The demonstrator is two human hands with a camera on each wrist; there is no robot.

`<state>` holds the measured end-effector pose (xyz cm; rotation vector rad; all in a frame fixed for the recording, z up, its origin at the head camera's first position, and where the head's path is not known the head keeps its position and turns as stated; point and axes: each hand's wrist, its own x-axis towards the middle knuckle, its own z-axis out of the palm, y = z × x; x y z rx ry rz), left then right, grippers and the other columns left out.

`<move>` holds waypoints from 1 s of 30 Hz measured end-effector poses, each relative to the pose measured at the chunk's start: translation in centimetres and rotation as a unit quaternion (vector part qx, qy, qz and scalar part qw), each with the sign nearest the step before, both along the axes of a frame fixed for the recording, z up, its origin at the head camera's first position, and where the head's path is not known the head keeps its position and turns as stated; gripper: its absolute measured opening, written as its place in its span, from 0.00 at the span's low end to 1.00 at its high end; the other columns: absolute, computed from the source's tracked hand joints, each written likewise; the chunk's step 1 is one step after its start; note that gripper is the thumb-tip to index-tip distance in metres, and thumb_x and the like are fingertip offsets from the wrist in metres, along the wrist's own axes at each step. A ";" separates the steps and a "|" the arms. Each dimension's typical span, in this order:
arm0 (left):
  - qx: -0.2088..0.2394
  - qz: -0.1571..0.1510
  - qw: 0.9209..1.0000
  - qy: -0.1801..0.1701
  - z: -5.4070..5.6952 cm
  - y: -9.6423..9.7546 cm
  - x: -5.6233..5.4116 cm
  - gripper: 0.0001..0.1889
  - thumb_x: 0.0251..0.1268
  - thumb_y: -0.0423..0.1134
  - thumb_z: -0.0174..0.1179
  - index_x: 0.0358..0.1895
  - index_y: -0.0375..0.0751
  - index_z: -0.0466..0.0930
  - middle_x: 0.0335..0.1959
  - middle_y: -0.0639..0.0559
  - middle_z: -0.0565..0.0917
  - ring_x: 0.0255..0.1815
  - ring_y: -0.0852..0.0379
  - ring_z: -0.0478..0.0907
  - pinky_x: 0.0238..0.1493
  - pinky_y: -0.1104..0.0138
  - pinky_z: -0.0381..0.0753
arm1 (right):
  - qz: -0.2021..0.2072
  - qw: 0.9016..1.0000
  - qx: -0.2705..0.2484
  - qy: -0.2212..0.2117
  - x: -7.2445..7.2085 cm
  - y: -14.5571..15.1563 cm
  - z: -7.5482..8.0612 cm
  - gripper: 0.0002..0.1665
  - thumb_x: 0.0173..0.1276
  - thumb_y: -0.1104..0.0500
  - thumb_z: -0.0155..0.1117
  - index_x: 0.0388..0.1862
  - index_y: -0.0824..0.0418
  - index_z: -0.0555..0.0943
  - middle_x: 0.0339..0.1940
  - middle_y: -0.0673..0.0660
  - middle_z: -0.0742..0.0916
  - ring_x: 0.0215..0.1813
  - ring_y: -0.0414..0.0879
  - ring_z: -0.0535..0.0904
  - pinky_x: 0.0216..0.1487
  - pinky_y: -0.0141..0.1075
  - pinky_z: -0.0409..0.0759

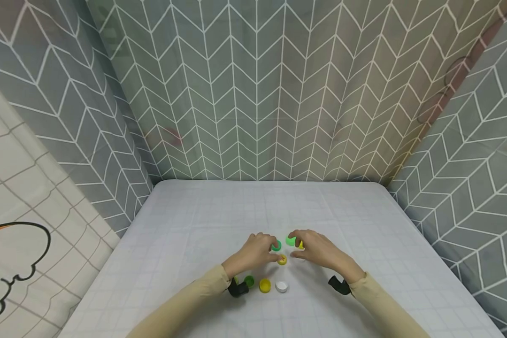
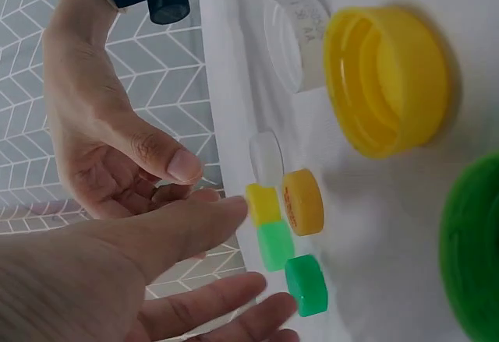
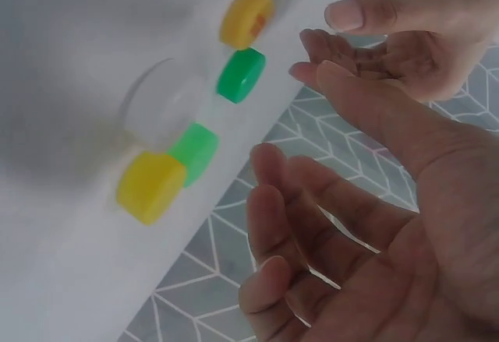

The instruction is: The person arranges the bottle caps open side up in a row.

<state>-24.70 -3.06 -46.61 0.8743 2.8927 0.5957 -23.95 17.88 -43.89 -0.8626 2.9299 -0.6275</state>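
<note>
My left hand (image 1: 257, 251) is over the table with thumb and fingers spread apart, holding nothing. Close by its fingertips are a teal-green bottle cap (image 1: 276, 245) and an orange-yellow bottle cap (image 1: 282, 259) with red print. Facing it, my right hand (image 1: 318, 249) has loosely bent fingers and an empty grasp. Near those fingers sit a light green cap (image 1: 291, 241) and a yellow cap (image 3: 152, 188), side by side. A whitish translucent cap (image 3: 164, 104) lies in front of this pair in the right wrist view; my right hand mostly hides it in the head view.
Nearer me, a row holds a white printed cap (image 1: 281, 286), a larger yellow cap (image 1: 265, 285) and a dark green cap (image 1: 249, 281). A yellow-green cap (image 1: 235, 280) is partly behind the left wrist camera (image 1: 238, 288). Patterned curtains (image 1: 257, 94) surround the white-covered table (image 1: 219, 206).
</note>
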 end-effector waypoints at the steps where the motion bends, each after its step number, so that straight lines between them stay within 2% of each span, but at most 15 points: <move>1: -0.003 0.003 1.000 -0.004 -0.1 0.0 -0.1 0.19 0.56 0.52 0.68 0.44 0.43 0.85 0.32 0.56 0.85 0.32 0.63 0.73 0.41 0.64 0.68 | 0.000 1.000 0.002 -0.003 -0.1 0.0 -0.1 0.25 0.56 0.56 0.75 0.51 0.64 0.81 0.33 0.54 0.86 0.35 0.44 0.79 0.32 0.32 0.74; 11: -0.012 0.004 1.000 -0.028 -0.6 0.2 -0.8 0.19 0.53 0.52 0.70 0.41 0.43 0.85 0.30 0.57 0.83 0.29 0.64 0.72 0.40 0.64 0.67 | -0.007 0.999 0.025 -0.038 -0.6 -0.6 -1.4 0.26 0.54 0.56 0.76 0.50 0.65 0.82 0.34 0.54 0.86 0.38 0.45 0.80 0.38 0.38 0.77; 16: -0.012 0.006 0.999 -0.050 -0.9 0.4 -0.9 0.16 0.52 0.50 0.71 0.39 0.45 0.86 0.31 0.58 0.84 0.29 0.65 0.73 0.41 0.65 0.69 | 0.004 0.999 0.029 -0.039 -0.5 -1.1 -2.1 0.21 0.54 0.59 0.75 0.46 0.66 0.83 0.33 0.52 0.85 0.35 0.41 0.75 0.37 0.37 0.76; 22: -0.009 0.007 0.998 -0.059 -1.4 0.6 -1.1 0.12 0.52 0.48 0.71 0.38 0.47 0.87 0.31 0.61 0.83 0.31 0.65 0.73 0.43 0.64 0.70 | 0.033 0.999 0.038 -0.003 -0.3 -1.3 -3.0 0.15 0.55 0.60 0.75 0.42 0.64 0.85 0.29 0.49 0.82 0.32 0.38 0.70 0.34 0.31 0.71; 30: 0.002 -0.002 0.999 -0.044 -1.7 0.9 -1.3 0.10 0.51 0.44 0.72 0.36 0.48 0.86 0.29 0.61 0.83 0.29 0.66 0.73 0.39 0.66 0.68 | 0.076 0.996 0.001 0.052 -0.3 -1.5 -3.5 0.11 0.54 0.64 0.74 0.38 0.63 0.86 0.32 0.54 0.86 0.32 0.41 0.75 0.34 0.29 0.75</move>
